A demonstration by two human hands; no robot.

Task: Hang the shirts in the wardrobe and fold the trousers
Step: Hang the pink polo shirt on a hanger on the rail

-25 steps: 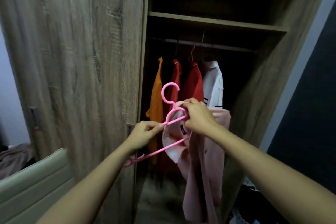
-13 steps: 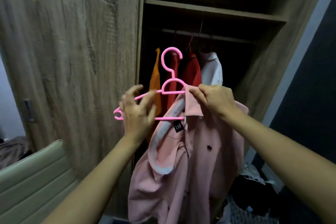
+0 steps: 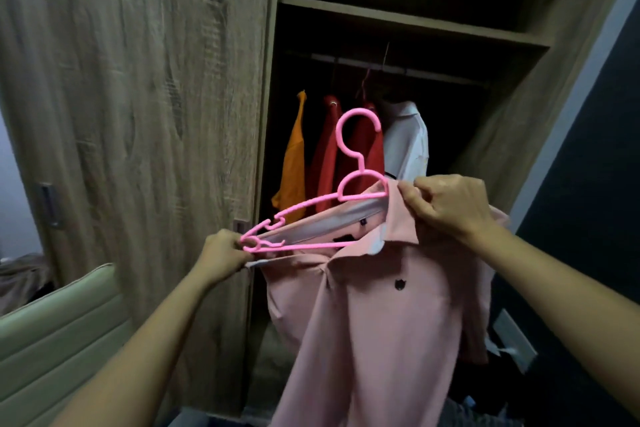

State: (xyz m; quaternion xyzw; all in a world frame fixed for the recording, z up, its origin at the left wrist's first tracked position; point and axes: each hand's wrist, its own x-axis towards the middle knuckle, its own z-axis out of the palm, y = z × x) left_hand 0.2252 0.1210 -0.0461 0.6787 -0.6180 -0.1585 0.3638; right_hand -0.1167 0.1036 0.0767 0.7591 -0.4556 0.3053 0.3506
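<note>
Far left is a pale green padded seat back (image 3: 52, 322), not part of the job. Next is the closed wood-grain wardrobe door (image 3: 138, 97), with the open bay to its right. My left hand (image 3: 225, 255) is curled tight round the left tip of the pink plastic hanger (image 3: 304, 206). It may have the shirt's shoulder edge pinched in with it, but I can't tell. The hanger is tilted with its left end low, and its hook is up and free, well below the metal wardrobe rail (image 3: 381, 64). On that rail behind it hang an orange shirt (image 3: 294, 163), two red shirts (image 3: 325, 156) and a white shirt (image 3: 408, 142), so I count four as done. The pink collared shirt (image 3: 381, 322) hangs in front of the bay, held in the air between my hands. The hanger's lower bar runs into its neck opening and its right arm is hidden under the collar, while its left arm sits bare above the fabric. My read is right shoulder seated, left shoulder not yet. My right hand (image 3: 450, 208) pinches the collar and shoulder cloth just right of the hanger neck, with thumb and fingers closed on fabric. At bottom right there's a dark heap (image 3: 478, 409), possibly clothes, but it's too dim to say. No trousers are identifiable in view. Left to do: pull the left shoulder over, hook the hanger on the rail, then any further shirts and all the trouser folding.
</note>
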